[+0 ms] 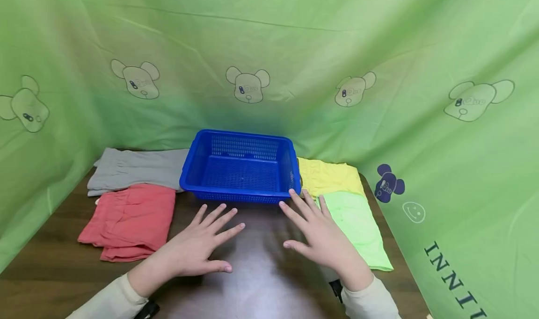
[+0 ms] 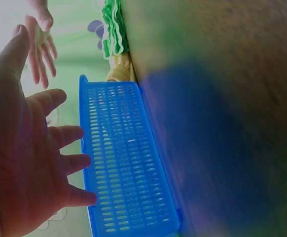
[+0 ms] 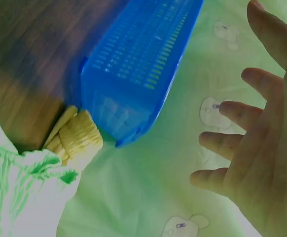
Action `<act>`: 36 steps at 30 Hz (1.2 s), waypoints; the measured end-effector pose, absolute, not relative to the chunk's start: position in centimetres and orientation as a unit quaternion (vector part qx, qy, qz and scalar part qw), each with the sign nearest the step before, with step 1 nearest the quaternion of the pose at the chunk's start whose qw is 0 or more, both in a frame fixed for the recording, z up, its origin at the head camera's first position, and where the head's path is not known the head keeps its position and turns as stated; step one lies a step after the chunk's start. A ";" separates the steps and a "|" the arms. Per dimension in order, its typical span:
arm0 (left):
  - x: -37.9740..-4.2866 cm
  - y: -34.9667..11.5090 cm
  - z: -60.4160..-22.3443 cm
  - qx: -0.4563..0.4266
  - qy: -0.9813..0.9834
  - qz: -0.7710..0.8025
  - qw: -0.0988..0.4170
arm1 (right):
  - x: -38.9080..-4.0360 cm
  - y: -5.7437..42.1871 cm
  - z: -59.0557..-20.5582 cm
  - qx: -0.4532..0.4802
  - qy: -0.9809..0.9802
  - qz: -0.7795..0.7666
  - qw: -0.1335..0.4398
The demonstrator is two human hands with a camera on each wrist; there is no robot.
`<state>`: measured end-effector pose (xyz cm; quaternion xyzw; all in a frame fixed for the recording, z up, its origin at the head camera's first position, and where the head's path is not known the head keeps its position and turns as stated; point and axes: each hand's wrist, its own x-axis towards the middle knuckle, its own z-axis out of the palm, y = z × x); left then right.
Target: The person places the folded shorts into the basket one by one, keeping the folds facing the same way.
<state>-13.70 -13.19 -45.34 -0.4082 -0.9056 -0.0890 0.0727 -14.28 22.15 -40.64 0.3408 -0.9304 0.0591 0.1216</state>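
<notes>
Both hands hover over the table with fingers spread, holding nothing. In the head view the left hand [image 1: 193,246] is in front of the blue plastic basket [image 1: 240,193], between it and the folded red shorts [image 1: 134,221]. My right hand [image 1: 322,235] is at the basket's near right corner, its fingertips overlapping the rim in this view, and partly covers the folded light green garment [image 1: 358,230]. The basket holds nothing. In the left wrist view the left palm [image 2: 30,163] shows with straight fingers; the right wrist view shows the right palm [image 3: 262,148] likewise.
Folded grey cloth [image 1: 139,169] lies left of the basket, behind the red shorts. A folded yellow garment [image 1: 332,176] lies right of it, behind the light green one. Green curtains [image 1: 294,43] with bear prints enclose the brown wooden table [image 1: 54,267] at the back and sides.
</notes>
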 end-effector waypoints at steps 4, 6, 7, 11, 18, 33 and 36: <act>-13.7 -12.7 -45.2 -0.418 -0.902 -0.086 0.069 | -14.1 23.1 -40.5 0.324 -0.937 0.068 0.111; -13.7 -12.5 -45.2 -0.423 -0.900 -0.081 0.069 | -14.0 23.6 -40.5 0.321 -0.938 0.072 0.112; -13.7 -12.3 -45.2 -0.427 -0.898 -0.080 0.070 | -13.9 23.9 -40.5 0.320 -0.938 0.072 0.113; -13.7 -11.6 -45.5 -0.449 -0.887 -0.074 0.084 | -13.8 24.9 -40.3 0.318 -0.936 0.080 0.128; -14.0 -10.0 -45.3 -0.462 -0.880 -0.079 0.077 | -14.1 26.0 -40.0 0.308 -0.932 0.107 0.160; -14.5 -6.2 -44.3 -0.476 -0.877 -0.052 0.045 | -14.2 28.9 -40.5 0.216 -0.948 0.156 0.175; -14.6 -5.3 -44.3 -0.485 -0.872 -0.041 0.049 | -14.1 29.4 -40.6 0.188 -0.954 0.164 0.169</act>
